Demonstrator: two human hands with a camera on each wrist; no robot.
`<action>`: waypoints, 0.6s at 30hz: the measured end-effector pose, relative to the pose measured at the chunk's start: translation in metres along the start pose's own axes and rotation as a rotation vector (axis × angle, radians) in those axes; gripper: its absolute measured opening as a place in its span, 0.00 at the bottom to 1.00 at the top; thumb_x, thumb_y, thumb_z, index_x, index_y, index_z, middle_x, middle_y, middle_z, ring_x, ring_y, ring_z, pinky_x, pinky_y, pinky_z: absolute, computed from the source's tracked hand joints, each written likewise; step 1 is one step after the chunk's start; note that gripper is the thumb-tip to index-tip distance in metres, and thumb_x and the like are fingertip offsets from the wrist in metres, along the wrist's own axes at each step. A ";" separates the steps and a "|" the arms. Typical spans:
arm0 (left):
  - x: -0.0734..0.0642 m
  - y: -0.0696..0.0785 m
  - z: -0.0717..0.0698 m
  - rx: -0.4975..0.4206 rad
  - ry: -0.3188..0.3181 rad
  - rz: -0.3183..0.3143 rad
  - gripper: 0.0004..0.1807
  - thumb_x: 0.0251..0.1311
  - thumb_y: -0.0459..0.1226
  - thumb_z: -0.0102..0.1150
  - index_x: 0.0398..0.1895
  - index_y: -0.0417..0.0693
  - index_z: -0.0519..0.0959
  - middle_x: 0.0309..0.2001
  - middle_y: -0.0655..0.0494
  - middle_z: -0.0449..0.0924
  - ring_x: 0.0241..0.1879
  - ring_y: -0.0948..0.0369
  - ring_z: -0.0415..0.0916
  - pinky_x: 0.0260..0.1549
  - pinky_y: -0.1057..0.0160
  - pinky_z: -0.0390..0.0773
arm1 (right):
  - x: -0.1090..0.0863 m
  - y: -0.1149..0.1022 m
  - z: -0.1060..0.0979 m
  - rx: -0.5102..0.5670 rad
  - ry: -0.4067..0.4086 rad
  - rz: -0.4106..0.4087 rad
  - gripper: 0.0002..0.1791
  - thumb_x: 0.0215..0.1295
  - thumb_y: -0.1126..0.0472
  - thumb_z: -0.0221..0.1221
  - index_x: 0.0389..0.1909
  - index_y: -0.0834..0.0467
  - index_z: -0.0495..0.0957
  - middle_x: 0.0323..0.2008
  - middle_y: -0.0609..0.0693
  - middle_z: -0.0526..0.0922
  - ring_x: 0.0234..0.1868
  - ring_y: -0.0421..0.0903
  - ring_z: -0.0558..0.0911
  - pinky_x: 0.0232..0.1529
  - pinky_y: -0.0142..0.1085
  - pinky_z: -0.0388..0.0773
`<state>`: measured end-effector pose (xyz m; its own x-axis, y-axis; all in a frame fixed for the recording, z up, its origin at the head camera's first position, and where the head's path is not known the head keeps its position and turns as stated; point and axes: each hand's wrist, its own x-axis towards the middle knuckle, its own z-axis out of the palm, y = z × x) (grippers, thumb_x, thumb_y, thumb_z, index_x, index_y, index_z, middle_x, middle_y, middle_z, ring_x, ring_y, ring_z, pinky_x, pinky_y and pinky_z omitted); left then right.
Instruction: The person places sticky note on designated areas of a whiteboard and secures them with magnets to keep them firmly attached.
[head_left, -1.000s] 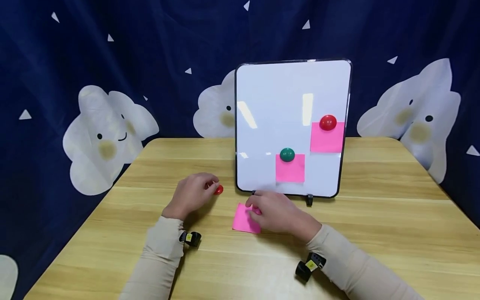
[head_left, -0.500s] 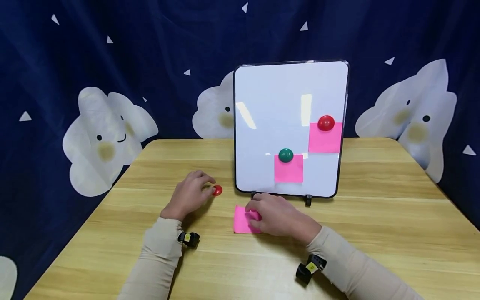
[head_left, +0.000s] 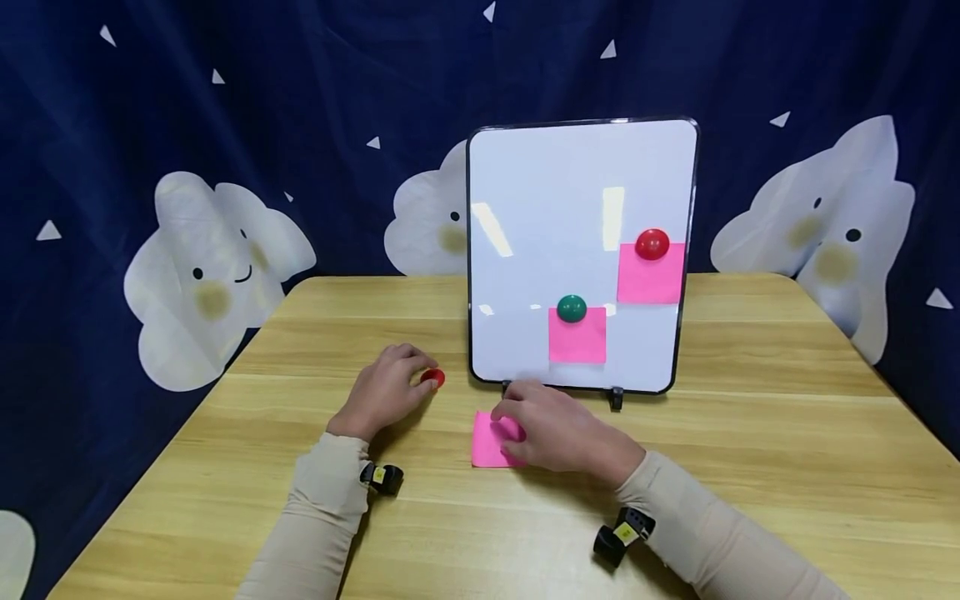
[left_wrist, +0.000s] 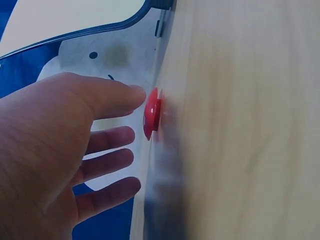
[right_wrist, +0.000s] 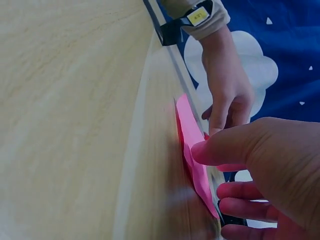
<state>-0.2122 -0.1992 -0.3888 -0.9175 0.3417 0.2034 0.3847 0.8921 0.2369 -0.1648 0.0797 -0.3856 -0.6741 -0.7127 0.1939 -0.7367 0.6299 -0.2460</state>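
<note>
On the table, a red magnet (left_wrist: 152,114) lies right at the thumb tip of my left hand (head_left: 382,392). In the left wrist view three fingers of that hand spread loosely above the tabletop; the index finger is hidden behind the thumb. My right hand (head_left: 558,429) holds a pink sticky note (head_left: 486,446) between thumb and curled fingers. The right wrist view shows the note (right_wrist: 191,135) bent and tilted, its edge close over the wood, with the thumb against its face. Part of the note is hidden under the hand.
A whiteboard (head_left: 540,183) stands on small black feet behind the hands. It carries two more pink notes, one under a green magnet (head_left: 572,309), the other under a red magnet (head_left: 652,244). A dark blue curtain (head_left: 360,67) with clouds hangs behind the wooden table (head_left: 787,467).
The left fingers open away from the red magnet, then the thumb comes back over it. The pink note straightens and shifts slightly right at the right fingers. The board is unchanged.
</note>
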 end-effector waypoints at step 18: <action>-0.001 0.001 0.002 0.020 -0.022 0.002 0.12 0.63 0.43 0.67 0.47 0.51 0.87 0.50 0.53 0.81 0.53 0.52 0.75 0.48 0.48 0.79 | -0.002 -0.001 0.000 0.065 -0.023 0.096 0.17 0.59 0.52 0.70 0.48 0.50 0.84 0.36 0.44 0.70 0.35 0.40 0.70 0.33 0.32 0.72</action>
<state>-0.2113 -0.1976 -0.3903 -0.9189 0.3493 0.1830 0.3844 0.8972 0.2173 -0.1624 0.0802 -0.3858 -0.7397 -0.6573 0.1445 -0.6630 0.6750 -0.3237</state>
